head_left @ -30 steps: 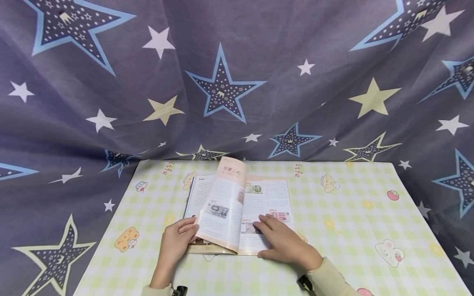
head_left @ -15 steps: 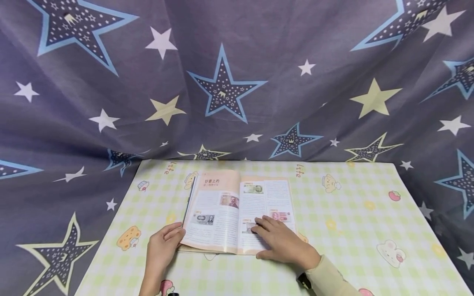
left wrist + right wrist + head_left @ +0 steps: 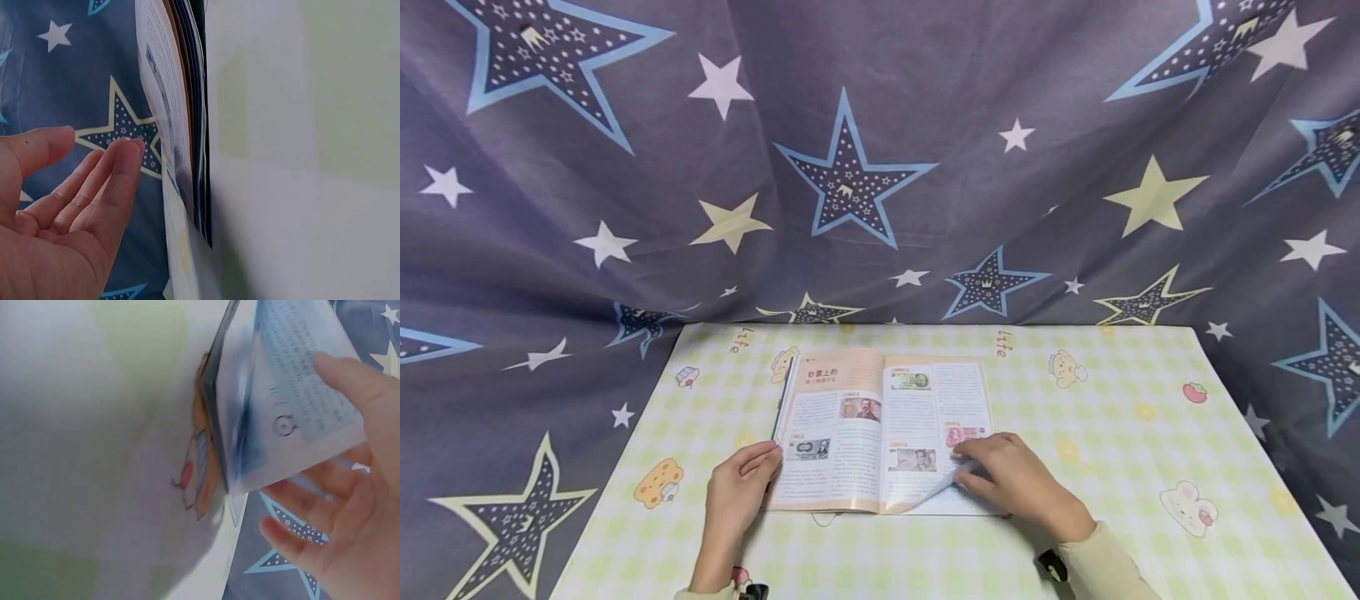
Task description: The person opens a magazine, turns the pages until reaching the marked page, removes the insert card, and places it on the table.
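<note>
An open magazine (image 3: 850, 496) lies on the table, its pages printed with text and banknote pictures. My left hand (image 3: 741, 485) is at its left edge; in the left wrist view that hand (image 3: 81, 212) has its fingers extended and the thumb apart, beside the page edges. With my right hand (image 3: 1018, 479) I pinch the lower right corner of the right-hand page (image 3: 917, 408), which curls up. The right wrist view has the thumb of the right hand (image 3: 350, 469) on one side of the bent page (image 3: 306, 394) and fingers behind it.
The table carries a green-and-white checked cloth (image 3: 1112, 467) with cartoon prints. A dark star-patterned curtain (image 3: 880, 275) hangs behind the table's back edge and along both sides.
The turned page has come down flat on the left side. My left hand moved left with it. The right hand shifted right and now lifts the corner of the right-hand page.
</note>
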Available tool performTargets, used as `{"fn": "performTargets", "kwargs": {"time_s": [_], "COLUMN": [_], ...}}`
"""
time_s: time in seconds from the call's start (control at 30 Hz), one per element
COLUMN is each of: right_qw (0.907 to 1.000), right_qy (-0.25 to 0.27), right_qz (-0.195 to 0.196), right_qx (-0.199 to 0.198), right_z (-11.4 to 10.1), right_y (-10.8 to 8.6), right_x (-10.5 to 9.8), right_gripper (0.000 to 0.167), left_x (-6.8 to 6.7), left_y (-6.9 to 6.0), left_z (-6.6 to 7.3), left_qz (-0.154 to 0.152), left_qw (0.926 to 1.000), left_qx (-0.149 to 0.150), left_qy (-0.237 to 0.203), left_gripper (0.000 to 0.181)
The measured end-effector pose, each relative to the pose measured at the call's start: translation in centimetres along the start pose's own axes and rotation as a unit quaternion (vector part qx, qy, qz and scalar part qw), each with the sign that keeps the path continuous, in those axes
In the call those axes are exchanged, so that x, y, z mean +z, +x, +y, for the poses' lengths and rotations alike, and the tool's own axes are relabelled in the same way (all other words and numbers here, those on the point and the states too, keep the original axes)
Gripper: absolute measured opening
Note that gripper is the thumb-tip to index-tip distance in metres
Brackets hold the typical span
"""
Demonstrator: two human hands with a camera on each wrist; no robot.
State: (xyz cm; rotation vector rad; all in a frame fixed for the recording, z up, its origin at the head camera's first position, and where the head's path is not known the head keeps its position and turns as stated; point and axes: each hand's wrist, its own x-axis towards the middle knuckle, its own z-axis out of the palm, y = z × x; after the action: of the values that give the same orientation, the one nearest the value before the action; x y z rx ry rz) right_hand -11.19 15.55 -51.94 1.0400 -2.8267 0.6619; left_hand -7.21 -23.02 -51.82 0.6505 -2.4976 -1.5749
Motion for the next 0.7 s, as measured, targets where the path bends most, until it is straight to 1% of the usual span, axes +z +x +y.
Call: {"fn": "performTargets", "kwargs": {"time_s": [0.1, 0.2, 0.3, 0.4, 0.53, 0.63, 0.7], "right_qw": [0.9974, 0.9902, 0.9851, 0.9854, 0.9871, 0.9876, 0.9895], "right_qy": [-0.019, -0.047, -0.051, -0.025, 0.024, 0.046, 0.050], "right_qz": [0.054, 0.100, 0.130, 0.146, 0.152, 0.150, 0.135], "right_qx": [0.044, 0.086, 0.100, 0.085, 0.045, 0.016, 0.002], "right_z": [0.8, 1.1, 0.9, 0.3, -0.7, -1.3, -1.7], "right_y": [-0.3, -0.3, 0.0, 0.6, 1.4, 1.9, 2.0], "right_x": [-0.1, 0.2, 0.5, 0.8, 1.1, 1.4, 1.6], "right_gripper": [0.053, 0.073, 0.082, 0.084, 0.085, 0.086, 0.083], "left_x": [0.5, 1.1, 2.1, 3.2, 4.9, 6.0, 6.6], "left_y": [0.1, 0.1, 0.1, 0.0, -0.2, -0.4, -0.5], "left_z": [0.1, 0.4, 1.0, 1.8, 2.9, 3.6, 3.9], "left_qz": [-0.002, -0.011, -0.028, -0.051, -0.080, -0.100, -0.120], "left_qw": [0.9998, 0.9995, 0.9984, 0.9962, 0.9924, 0.9890, 0.9846], "left_qx": [0.015, 0.030, 0.048, 0.068, 0.088, 0.099, 0.105], "left_qy": [0.008, 0.009, -0.007, -0.020, -0.031, -0.045, -0.073], "left_gripper": [0.028, 0.027, 0.026, 0.024, 0.024, 0.026, 0.027]}}
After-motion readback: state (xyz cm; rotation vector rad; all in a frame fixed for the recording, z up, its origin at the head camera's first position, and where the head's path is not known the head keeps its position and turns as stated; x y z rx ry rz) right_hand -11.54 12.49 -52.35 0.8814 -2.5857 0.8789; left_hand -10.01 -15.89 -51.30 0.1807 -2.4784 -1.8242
